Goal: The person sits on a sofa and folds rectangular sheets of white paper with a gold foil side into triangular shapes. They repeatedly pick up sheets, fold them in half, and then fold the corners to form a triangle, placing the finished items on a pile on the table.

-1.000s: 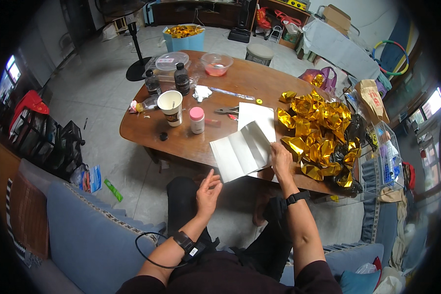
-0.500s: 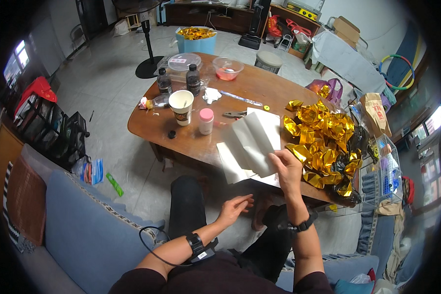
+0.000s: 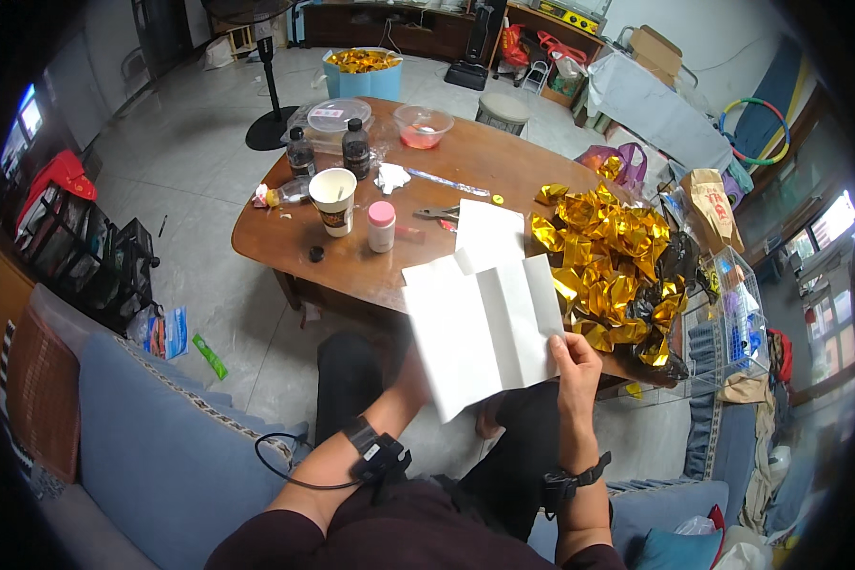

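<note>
My right hand [image 3: 576, 369] pinches the right edge of a creased sheet of white paper [image 3: 461, 332], which is tilted open above my lap at the table's near edge. My left hand [image 3: 411, 382] reaches up behind the sheet's lower left side; its fingers are hidden by the paper. More white paper [image 3: 490, 228] lies on the wooden table [image 3: 503, 171] beyond. To the right spreads a heap of folded gold foil pieces [image 3: 603, 247], partly on black plastic. Pliers [image 3: 435, 213] rest just left of the paper on the table.
Left on the table stand a paper cup [image 3: 333, 204], a pink-lidded bottle [image 3: 381, 228], two dark bottles [image 3: 355, 149] and a plastic bowl [image 3: 422, 125]. A blue tub [image 3: 363, 80] of gold foil stands past the far end. A wire basket [image 3: 736, 313] is at right.
The paper has come nearer to me and now lies opened wider, facing up. My left hand has moved from below the table edge to behind the sheet. My right hand has lowered slightly.
</note>
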### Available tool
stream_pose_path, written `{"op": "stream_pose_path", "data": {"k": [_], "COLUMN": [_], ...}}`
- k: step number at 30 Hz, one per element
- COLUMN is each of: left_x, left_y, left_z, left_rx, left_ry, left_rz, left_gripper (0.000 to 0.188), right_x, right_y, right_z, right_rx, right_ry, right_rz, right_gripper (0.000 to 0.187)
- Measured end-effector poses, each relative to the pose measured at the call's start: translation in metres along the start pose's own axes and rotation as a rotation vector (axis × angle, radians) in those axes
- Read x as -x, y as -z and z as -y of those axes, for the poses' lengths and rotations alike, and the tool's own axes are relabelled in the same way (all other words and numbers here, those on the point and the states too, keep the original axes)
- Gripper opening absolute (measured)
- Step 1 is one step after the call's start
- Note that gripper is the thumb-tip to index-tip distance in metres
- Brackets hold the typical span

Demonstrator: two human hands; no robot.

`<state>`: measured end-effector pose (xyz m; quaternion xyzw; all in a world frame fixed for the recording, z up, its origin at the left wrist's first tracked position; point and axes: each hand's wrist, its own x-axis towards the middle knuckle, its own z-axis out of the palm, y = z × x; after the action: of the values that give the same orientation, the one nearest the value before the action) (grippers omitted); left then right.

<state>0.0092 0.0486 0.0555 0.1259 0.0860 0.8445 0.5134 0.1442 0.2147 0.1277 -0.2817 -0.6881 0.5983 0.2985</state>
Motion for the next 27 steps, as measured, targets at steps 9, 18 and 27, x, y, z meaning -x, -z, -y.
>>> {"op": "stream_pose_path", "data": {"k": [9,18,27], "left_x": [0.006,0.007,0.016], "left_y": [-0.003,0.010,-0.002], "left_z": [0.004,0.012,0.011], "left_rx": [-0.295,-0.471,-0.780], "left_ry": [-0.145,-0.172,0.073], "left_rz": [-0.270,-0.453,-0.459], "left_gripper": [0.046,0.022,0.023], "right_x": [0.045,0.065,0.013], "right_y": [-0.045,-0.051,-0.038], "right_z": [-0.028,-0.057,-0.015], "right_rx": [0.011,0.191,-0.016], "right_ry": [-0.006,-0.058,-0.082], "right_rz": [-0.062,0.127,0.250], "right_gripper": [0.012,0.017,0.027]}}
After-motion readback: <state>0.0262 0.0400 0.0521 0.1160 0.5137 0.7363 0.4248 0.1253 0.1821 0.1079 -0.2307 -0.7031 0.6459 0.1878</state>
